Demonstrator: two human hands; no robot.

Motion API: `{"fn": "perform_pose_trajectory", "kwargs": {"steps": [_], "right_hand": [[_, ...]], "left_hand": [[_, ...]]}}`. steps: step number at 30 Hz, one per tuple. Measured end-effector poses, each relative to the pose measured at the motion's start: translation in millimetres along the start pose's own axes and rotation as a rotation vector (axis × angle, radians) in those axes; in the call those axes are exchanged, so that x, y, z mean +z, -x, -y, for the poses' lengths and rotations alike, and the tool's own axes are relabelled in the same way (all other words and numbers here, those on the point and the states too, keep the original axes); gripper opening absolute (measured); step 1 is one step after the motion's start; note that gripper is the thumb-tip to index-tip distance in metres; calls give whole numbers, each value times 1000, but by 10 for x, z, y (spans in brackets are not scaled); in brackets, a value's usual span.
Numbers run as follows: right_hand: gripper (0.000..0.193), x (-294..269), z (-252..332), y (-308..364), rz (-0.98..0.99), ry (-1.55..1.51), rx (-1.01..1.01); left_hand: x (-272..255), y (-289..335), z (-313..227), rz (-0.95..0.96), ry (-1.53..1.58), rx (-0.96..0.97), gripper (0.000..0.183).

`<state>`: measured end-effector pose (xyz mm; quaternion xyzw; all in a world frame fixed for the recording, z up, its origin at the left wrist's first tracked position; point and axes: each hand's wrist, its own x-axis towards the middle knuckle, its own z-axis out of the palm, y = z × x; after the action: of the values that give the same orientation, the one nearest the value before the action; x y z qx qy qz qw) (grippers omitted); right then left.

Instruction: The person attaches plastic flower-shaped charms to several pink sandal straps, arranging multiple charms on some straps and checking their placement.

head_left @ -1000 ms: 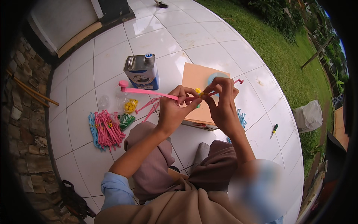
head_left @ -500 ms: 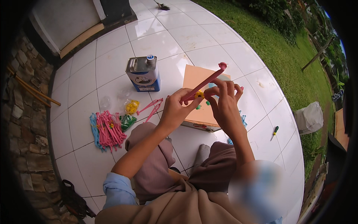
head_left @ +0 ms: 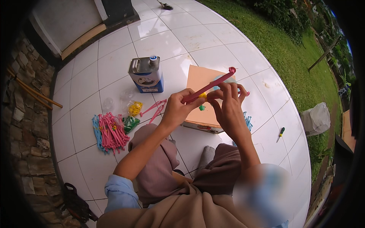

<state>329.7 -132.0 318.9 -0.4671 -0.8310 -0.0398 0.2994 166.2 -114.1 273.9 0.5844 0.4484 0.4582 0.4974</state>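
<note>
My left hand [head_left: 178,108] is closed round a slim pink plastic strip [head_left: 213,84], which slants up to the right and ends in a small knob. A small yellow flower-shaped piece [head_left: 202,95] sits at the strip by my left fingertips. My right hand [head_left: 228,110] pinches a pink part beside that piece; its fingertips partly hide the grip. Another pink knobbed end [head_left: 248,93] pokes out past the right fingers. Both hands are above a cardboard box [head_left: 195,76], where a small green piece [head_left: 202,108] lies on top.
A blue and white metal can [head_left: 146,78] stands behind my left hand. Left lie a pile of pink strips [head_left: 114,133], blue strips [head_left: 98,133], a bag of yellow pieces [head_left: 134,108] and a green packet [head_left: 130,124]. Right are more blue strips [head_left: 248,121] and a screwdriver [head_left: 281,132].
The pink strip has tipped slightly lower, its knobbed end shifting right and down. The yellow piece has turned and is more covered by my fingers. Both hands keep their hold.
</note>
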Motion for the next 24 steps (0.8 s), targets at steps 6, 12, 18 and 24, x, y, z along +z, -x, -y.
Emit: {"fn": "perform_pose_trajectory", "kwargs": {"steps": [6,12,18,24], "right_hand": [[39,46,-40,0,18,-25,-5],[40,130,-1,-28,-318,-366,22],[63,659,36,119,273,-1164,232],[55,564,214,7,173,-1344,367]], "left_hand": [[7,-11,11,-31,20,22,20],[-359,-82,-182,-9,401,-315,36],[-550,-200,-679,105,773,-247,50],[-999,-210,-700,175,-675,-490,41]]}}
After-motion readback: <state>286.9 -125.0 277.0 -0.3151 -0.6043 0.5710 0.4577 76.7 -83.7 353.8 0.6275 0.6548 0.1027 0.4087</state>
